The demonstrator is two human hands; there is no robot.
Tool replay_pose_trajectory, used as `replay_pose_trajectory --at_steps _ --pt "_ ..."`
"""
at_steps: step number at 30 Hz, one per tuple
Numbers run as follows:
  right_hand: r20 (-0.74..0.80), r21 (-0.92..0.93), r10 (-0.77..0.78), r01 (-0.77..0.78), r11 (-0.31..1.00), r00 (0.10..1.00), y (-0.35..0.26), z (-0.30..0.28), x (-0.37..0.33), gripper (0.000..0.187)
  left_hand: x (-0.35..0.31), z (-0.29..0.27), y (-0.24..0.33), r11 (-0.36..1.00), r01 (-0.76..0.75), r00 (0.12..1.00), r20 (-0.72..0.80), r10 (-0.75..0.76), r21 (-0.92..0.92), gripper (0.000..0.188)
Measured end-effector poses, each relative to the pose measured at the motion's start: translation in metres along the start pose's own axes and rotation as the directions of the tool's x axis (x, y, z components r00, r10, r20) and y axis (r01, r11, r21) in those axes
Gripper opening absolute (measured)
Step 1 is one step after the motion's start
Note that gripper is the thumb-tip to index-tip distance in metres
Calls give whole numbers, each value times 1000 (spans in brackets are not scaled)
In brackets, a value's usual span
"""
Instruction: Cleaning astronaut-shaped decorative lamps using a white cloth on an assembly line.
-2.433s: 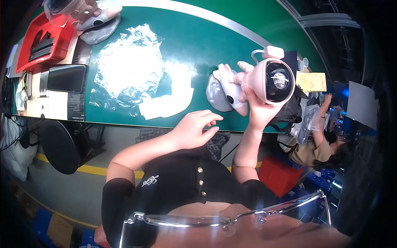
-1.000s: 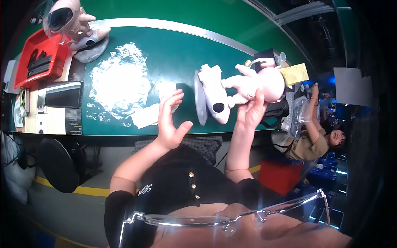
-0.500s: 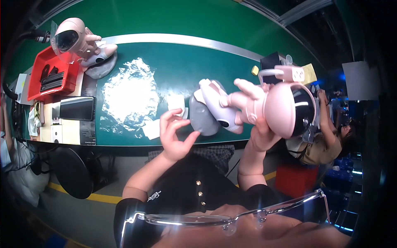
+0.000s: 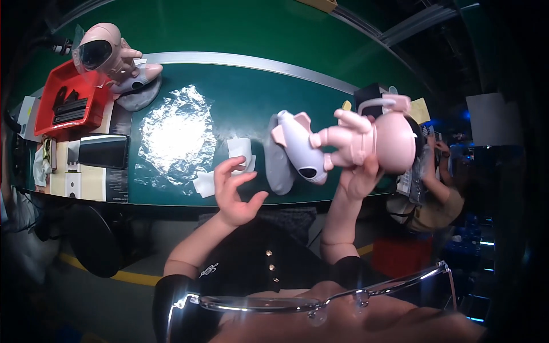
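A pink astronaut figurine is tilted sideways over the right part of the table, its round helmet to the right. It rides a lilac rocket with pink fins, fixed to a grey base. My right hand is closed around the figurine below the helmet; the far side of the grip is hidden. Only a strip of the dark visor shows. To the left of the base, my left hand is open with fingers apart and holds nothing. White paper pieces lie just beyond its fingertips.
Crumpled clear plastic wrap covers the table's middle left. Farther left are a red bin with black parts, a similar astronaut figurine and a dark phone-like slab. A round black stool stands below. Another person is at the right.
The figurine has turned in my right hand, so its dark visor faces away and the rocket's side shows more. My left hand has shifted slightly left, away from the base.
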State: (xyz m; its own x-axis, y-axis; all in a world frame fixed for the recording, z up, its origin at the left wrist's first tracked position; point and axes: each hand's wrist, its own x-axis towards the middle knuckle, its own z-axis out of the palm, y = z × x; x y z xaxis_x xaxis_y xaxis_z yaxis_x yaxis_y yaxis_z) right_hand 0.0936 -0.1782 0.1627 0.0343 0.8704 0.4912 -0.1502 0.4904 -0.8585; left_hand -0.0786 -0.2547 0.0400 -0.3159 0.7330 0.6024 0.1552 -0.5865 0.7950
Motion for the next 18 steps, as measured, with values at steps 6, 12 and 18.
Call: replay_pose_trajectory --at_steps 6,12,18 --pt "63 793 509 -353 496 858 50 -40 20 64 3 -6 -13 999 -3 1000 -3 3 42 29" --pt "-51 630 536 -389 672 843 82 -43 64 61 -5 -13 -15 993 75 997 -3 -75 96 26" --pt "-503 -17 -94 99 995 859 142 -25 186 60 -4 -6 -12 991 74 997 -37 -71 109 24"
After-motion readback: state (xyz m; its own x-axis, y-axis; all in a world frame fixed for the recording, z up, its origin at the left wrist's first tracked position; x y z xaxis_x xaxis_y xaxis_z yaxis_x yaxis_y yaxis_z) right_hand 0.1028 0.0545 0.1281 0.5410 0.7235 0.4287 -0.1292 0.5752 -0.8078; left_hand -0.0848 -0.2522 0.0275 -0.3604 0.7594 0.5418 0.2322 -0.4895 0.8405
